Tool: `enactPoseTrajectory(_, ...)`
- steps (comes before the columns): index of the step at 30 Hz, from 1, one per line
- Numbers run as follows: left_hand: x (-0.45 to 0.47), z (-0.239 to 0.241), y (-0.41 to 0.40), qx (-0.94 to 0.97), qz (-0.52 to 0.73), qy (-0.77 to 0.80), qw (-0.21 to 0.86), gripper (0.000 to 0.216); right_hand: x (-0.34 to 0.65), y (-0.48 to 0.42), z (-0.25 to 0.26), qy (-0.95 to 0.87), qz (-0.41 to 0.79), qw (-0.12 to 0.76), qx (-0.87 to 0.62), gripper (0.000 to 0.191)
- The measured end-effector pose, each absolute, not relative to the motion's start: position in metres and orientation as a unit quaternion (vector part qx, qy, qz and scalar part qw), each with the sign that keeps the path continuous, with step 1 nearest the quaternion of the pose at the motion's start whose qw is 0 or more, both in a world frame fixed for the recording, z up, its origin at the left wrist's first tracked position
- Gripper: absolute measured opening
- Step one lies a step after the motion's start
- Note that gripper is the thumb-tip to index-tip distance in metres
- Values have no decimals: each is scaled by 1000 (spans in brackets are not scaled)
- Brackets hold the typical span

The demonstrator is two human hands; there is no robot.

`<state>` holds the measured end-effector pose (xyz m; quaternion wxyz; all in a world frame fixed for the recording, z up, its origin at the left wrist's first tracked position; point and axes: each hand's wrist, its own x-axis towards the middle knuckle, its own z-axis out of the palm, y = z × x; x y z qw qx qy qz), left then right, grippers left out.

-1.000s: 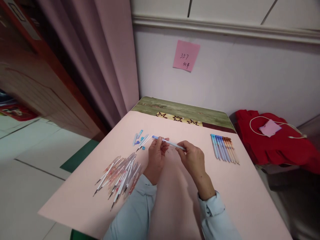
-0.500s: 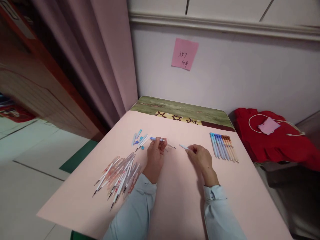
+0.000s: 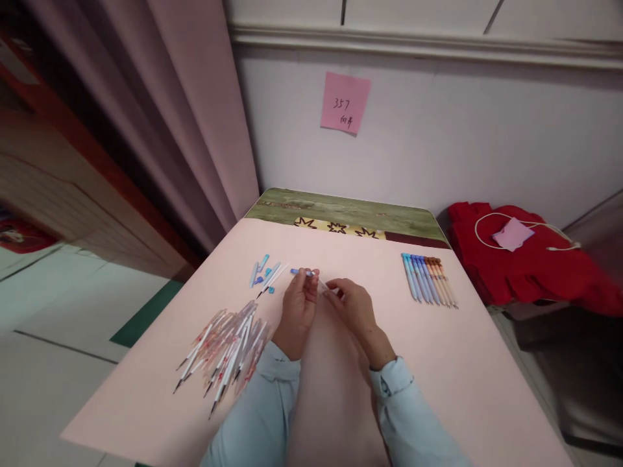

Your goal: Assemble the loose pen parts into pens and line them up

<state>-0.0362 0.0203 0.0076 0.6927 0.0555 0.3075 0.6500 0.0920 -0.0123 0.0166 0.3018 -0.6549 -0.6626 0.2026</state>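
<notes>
My left hand (image 3: 298,311) is closed around a blue pen top section (image 3: 295,271), whose end sticks out to the left of the fingers. On its other side a thin whitish length (image 3: 322,283) runs towards my right hand (image 3: 354,311). The right fingers are pinched at that length, close to the left fingertips; the pale blue pen barrel they held is mostly hidden by them. Left of my hands lie loose blue pen parts (image 3: 254,275) and white refills (image 3: 275,279). A big pile of refills and clear barrels (image 3: 228,344) spreads nearer to me.
A row of assembled pens (image 3: 428,279), blue to brown, lies at the right of the pink-covered table (image 3: 335,402). Behind it is the green wood-patterned table end (image 3: 341,204). Red cloth (image 3: 467,259) with a white cable sits to the right; a curtain (image 3: 195,97) hangs left.
My right hand has moved left with the pale blue barrel, up to the refill end at my left hand. The left hand keeps its hold. The view has shifted slightly.
</notes>
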Motion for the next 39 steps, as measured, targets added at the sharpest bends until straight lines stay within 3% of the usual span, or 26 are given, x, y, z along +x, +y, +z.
enactPoseTrajectory(9, -39, 11, 18, 112, 622, 299, 715, 13, 113, -17, 37, -623, 167, 134, -752, 14)
enactPoseTrajectory(12, -35, 11, 15, 232, 626, 352, 656, 18, 106, -17, 33, -590, 216, 266, -731, 21)
enactPoseTrajectory(16, -34, 11, 11, 465, 580, 424, 517, 19, 82, -13, 21, -400, 514, 496, -574, 35)
enactPoseTrajectory(18, -33, 9, 11, 505, 558, 431, 498, 18, 74, -11, 14, -297, 614, 534, -500, 34)
enactPoseTrajectory(21, -32, 6, 13, 452, 565, 437, 534, 20, 73, -7, 8, -243, 650, 550, -465, 32)
enactPoseTrajectory(27, -40, 8, 20, 222, 613, 315, 689, 17, 88, -8, 4, -386, 469, 523, -597, 20)
enactPoseTrajectory(30, -50, 11, 26, 91, 636, 217, 735, 10, 90, -10, 3, -514, 336, 425, -665, 17)
enactPoseTrajectory(33, -56, 12, 29, 8, 640, 158, 752, 21, 88, -11, 3, -597, 227, 315, -702, 13)
enactPoseTrajectory(39, -53, 13, 27, -33, 631, 135, 763, 24, 109, -11, 13, -589, 164, 296, -733, 15)
